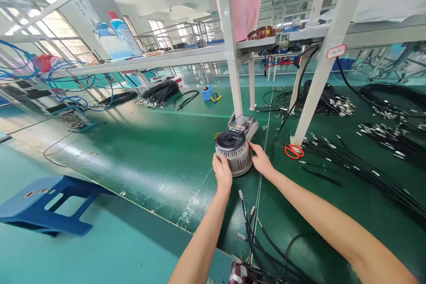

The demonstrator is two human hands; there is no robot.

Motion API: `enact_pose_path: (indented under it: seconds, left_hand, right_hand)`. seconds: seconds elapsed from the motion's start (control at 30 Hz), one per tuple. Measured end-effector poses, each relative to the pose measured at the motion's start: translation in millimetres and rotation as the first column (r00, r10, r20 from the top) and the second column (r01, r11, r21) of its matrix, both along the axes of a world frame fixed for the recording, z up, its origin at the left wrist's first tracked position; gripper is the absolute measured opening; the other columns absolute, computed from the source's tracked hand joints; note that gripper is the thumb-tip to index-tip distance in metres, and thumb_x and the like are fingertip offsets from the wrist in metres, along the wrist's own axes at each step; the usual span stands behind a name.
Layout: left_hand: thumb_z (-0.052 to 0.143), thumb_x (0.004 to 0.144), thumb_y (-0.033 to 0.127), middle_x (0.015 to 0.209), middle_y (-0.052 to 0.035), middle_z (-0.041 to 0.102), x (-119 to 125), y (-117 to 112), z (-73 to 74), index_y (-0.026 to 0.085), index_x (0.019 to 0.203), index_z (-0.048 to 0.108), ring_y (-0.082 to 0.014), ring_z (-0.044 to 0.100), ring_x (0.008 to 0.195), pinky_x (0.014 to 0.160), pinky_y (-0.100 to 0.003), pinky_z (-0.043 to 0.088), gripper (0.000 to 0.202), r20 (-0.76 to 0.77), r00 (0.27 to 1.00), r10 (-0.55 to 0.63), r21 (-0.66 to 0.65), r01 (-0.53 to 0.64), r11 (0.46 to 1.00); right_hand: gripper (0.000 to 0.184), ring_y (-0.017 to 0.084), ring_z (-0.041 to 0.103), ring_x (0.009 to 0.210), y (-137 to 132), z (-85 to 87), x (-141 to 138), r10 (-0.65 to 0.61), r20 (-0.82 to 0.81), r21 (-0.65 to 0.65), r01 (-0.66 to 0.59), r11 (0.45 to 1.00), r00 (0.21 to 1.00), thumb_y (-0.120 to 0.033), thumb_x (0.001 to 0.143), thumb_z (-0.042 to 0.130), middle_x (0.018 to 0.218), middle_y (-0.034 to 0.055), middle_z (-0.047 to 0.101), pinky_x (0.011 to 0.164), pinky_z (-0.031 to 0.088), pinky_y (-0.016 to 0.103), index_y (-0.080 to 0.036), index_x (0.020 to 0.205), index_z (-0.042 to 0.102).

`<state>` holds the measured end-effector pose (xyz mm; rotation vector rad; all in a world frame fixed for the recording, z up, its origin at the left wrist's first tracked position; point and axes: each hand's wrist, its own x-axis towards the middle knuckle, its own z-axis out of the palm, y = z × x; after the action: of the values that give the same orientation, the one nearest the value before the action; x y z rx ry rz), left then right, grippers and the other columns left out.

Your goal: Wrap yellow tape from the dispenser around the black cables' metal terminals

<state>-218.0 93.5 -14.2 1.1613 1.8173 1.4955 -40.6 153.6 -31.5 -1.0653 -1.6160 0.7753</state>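
Observation:
A round grey electric tape dispenser [240,163] with a slotted rim, a black disc on top and a clear cover at its back sits on the green bench mat. My left hand [222,173] grips its near left side, thumb against the wall. On the right side, my right hand [261,159] holds the casing with its fingers partly hidden behind it. In front of my wrists lie black cables [248,222] with pale connectors. Orange-handled scissors [294,151] rest to the right, by the foot of a white post.
White shelf posts [233,66] rise behind the dispenser and to its right. Bundles of black cables [158,93] lie at the back, with more on the right. A blue box [207,93] and yellow-handled pliers [216,97] sit behind. A blue stool [49,199] stands at left.

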Motion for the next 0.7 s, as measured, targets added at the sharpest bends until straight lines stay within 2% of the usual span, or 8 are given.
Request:
enact_pose_path:
  seconds: [0.2,0.3,0.4,0.47,0.6,0.7]
  left_hand:
    - [0.035,0.098,0.059,0.163,-0.0167,0.026,18,-25,-2.7,0.017,0.154,0.026,-0.0281,0.019,0.154,0.125,-0.046,0.016,0.071,-0.007,1.0,-0.017,-0.008,0.017,1.0]
    - [0.04,0.098,0.054,0.16,-0.0168,0.034,10,-32,4.2,0.018,0.149,0.036,-0.0281,0.028,0.15,0.123,-0.046,0.022,0.063,0.005,0.999,-0.048,0.006,0.048,0.999]
    - [0.047,0.097,0.05,0.137,-0.0151,0.058,-18,-25,23.5,0.018,0.129,0.056,-0.0264,0.052,0.131,0.114,-0.044,0.037,0.046,0.038,0.995,-0.093,0.008,0.092,0.996]
    - [0.048,0.097,0.049,0.119,-0.0117,0.066,-40,-10,42.5,0.017,0.114,0.063,-0.0236,0.06,0.116,0.107,-0.043,0.044,0.039,0.069,0.991,-0.115,0.002,0.115,0.993]
    - [0.054,0.097,0.048,0.106,-0.0085,0.067,-72,28,78.4,0.013,0.111,0.063,-0.0201,0.066,0.095,0.087,-0.042,0.055,0.039,0.163,0.968,-0.19,-0.081,0.205,0.976]
    - [0.06,0.096,0.04,0.114,-0.0094,0.066,-75,46,90.6,0.014,0.118,0.062,-0.0203,0.066,0.096,0.083,-0.04,0.058,0.034,0.218,0.944,-0.249,-0.151,0.284,0.947]
  right_hand:
    - [0.04,0.026,0.057,0.122,-9,-5.2,0,-0.03,-0.007,-0.043,0.03,0.999,1.0,-0.036,0.096,0.059,0.141,0.0118,0.053,0.101,0.05,0.05,-0.021,0.134,0.056]
    - [0.04,0.026,0.058,0.121,-10,-1.2,3,-0.021,0.005,-0.062,0.021,0.998,1.0,-0.036,0.096,0.059,0.139,0.0117,0.054,0.101,0.051,0.049,-0.02,0.133,0.056]
    - [0.039,0.025,0.059,0.118,-15,1.7,10,-0.016,0.014,-0.1,0.017,0.995,1.0,-0.036,0.096,0.06,0.136,0.0115,0.057,0.099,0.051,0.049,-0.019,0.131,0.057]
    - [0.04,0.025,0.059,0.117,-25,1.5,16,-0.017,0.012,-0.131,0.018,0.991,1.0,-0.036,0.096,0.06,0.136,0.0117,0.057,0.098,0.052,0.049,-0.018,0.131,0.057]
    - [0.037,0.021,0.063,0.112,-57,-0.8,32,0.004,-0.002,-0.2,-0.004,0.98,1.0,-0.024,0.094,0.057,0.137,0.0099,0.056,0.096,0.054,0.044,-0.023,0.131,0.056]
    - [0.043,0.019,0.067,0.108,-81,-0.3,49,0.018,-0.012,-0.246,-0.021,0.969,1.0,-0.017,0.087,0.05,0.135,0.008,0.057,0.092,0.057,0.04,-0.028,0.128,0.058]
